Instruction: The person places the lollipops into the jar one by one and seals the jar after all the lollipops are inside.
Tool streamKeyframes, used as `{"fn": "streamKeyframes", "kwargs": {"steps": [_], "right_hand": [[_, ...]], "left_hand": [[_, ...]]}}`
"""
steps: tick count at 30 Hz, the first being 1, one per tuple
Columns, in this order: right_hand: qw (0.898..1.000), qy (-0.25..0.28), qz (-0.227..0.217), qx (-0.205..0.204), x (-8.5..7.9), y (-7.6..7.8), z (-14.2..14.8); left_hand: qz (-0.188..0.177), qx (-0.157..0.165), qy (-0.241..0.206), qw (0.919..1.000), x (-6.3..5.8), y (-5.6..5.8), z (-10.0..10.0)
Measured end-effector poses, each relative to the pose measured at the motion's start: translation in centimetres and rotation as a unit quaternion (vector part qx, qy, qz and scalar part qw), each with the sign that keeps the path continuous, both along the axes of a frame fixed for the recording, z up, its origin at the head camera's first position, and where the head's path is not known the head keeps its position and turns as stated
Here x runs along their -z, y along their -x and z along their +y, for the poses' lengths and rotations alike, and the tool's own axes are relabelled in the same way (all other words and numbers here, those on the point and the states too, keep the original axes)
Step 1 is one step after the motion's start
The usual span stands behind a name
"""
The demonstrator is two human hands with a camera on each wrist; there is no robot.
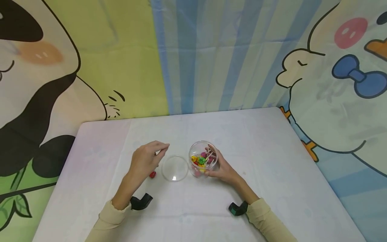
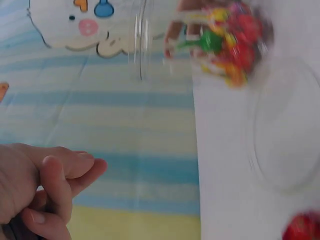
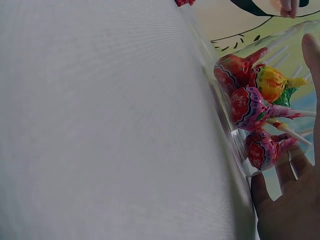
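A clear plastic jar (image 1: 195, 151) stands on the table with several wrapped lollipops (image 1: 202, 160) inside, their sticks pointing up. My right hand (image 1: 223, 169) grips the jar from its right side, and in the right wrist view its fingers show through the clear wall. To the left of the jar, my left hand (image 1: 147, 157) hovers over the table, holding nothing; its thumb and forefinger reach forward close together. A clear round lid (image 1: 174, 168) lies flat between the left hand and the jar. Next to the left wrist is a red lollipop (image 1: 152, 174) on the table, its stick hidden.
A white cloth covers the table (image 1: 187, 215). Behind it hangs a printed curtain (image 1: 208, 57) with stripes and cartoon animals. Each wrist carries a black camera mount, the left one (image 1: 141, 202) low over the cloth.
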State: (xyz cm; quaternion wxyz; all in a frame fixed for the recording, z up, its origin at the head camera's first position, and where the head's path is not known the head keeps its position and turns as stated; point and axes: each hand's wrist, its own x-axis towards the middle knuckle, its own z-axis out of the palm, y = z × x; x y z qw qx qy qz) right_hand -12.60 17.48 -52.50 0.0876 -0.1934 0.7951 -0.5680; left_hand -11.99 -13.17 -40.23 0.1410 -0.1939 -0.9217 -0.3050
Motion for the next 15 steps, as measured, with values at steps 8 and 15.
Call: {"fn": "streamKeyframes", "kwargs": {"steps": [8, 15], "right_hand": [[1.000, 0.010, -0.003, -0.007, 0.1, 0.1, 0.1], [1.000, 0.006, -0.011, -0.003, 0.0, 0.1, 0.0]], "left_hand": [[-0.136, -0.062, 0.053, 0.9874, 2.0, -0.3, -5.3], [-0.202, -0.081, 0.074, 0.9732, 4.9, -1.7, -8.3]]}}
